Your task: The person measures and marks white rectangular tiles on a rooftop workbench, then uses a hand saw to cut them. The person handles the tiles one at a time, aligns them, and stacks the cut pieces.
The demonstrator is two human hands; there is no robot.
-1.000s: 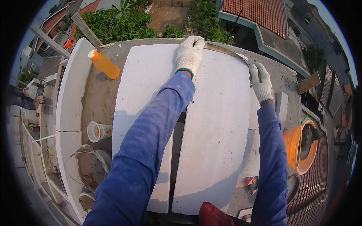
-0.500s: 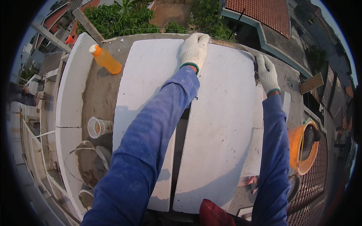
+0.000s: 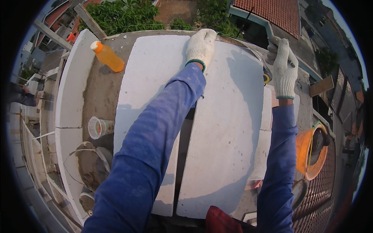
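Two white lightweight concrete slabs lie side by side, the left slab [image 3: 151, 66] and the right slab [image 3: 221, 128], with a dark gap between their near parts. My left hand [image 3: 200, 46], in a white knitted glove, is closed at their far edge, over the end of a tape measure. The blade runs right along that edge, then bends down to the black and yellow tape measure [image 3: 266, 75] at the right slab's side. My right hand [image 3: 285, 70], gloved too, is raised beside it, closed around a dark, thin, pen-like stick [image 3: 291, 63].
An orange bottle [image 3: 108, 57], a plastic cup [image 3: 100, 127] and a mortar bucket [image 3: 93, 165] stand along the left wall [image 3: 70, 81]. At right are an orange tub [image 3: 307, 151] and a wooden board [image 3: 321, 86]. Another person's arm [image 3: 23, 97] shows far left.
My right hand has moved off the tape blade, up and to the right, and turned. The tape measure's case now shows beside the slab. My left hand stays at the far edge.
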